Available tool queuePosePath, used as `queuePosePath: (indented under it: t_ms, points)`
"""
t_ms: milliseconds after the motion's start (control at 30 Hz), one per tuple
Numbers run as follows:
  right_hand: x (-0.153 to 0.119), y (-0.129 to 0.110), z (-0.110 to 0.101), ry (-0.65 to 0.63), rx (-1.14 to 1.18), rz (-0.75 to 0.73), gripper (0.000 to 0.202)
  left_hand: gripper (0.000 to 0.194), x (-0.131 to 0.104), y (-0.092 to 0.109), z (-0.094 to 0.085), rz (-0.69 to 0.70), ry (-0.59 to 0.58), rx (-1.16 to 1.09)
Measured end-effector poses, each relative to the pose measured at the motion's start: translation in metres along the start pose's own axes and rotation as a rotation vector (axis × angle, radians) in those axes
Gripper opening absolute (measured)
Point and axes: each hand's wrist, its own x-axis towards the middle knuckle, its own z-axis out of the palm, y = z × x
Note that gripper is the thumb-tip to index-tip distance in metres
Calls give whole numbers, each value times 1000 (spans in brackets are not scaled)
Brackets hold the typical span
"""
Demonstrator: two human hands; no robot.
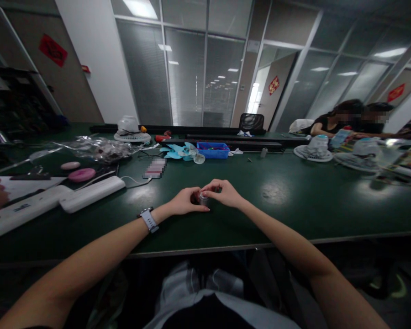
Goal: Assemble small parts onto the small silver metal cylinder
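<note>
A small silvery metal cylinder (204,200) stands between my hands above the green tabletop, partly covered by fingers. My left hand (187,201) curls round its side, thumb stretched along the front. From the right, my right hand (224,194) bends over its top with thumb and fingertips pinched there. Whether those fingertips hold a separate small part is too small to make out. A watch with a pale strap (150,220) is on my left wrist.
Beyond my hands are light-blue fan blades (180,151), a blue tray (212,156) of small parts and another small cylinder (264,152). To the left lie white power strips (92,194), a phone (155,168) and clear plastic wrapping (101,148). People sit at far right.
</note>
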Motion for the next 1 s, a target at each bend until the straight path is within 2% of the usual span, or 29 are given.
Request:
queuePosePath:
  t_ms: [133,300,433,600,767,833,900,933,1000]
  points:
    - [1,-2,-3,-35,33,52,34,46,0,1,0,8,1,14]
    - [1,-1,-3,-69,26,17,34,43,0,3,0,3,-3,2]
    - [0,1,-4,-78,104,62,38,43,0,4,0,3,-24,-34]
    - [-1,4,-11,13,134,87,38,45,1,3,0,-10,-18,-48]
    - [0,5,-10,-18,59,70,38,47,0,3,1,-16,-22,-36]
    - [-10,-3,-13,69,11,69,35,48,-1,4,1,-3,3,-29]
    - [-34,-16,-21,180,-78,15,33,52,-3,4,1,10,57,-22]
    - [-50,-23,-28,170,-152,-61,32,52,-4,4,1,8,75,-14]
    - [-85,-32,-40,-23,-324,-197,38,47,-4,2,2,5,54,11]
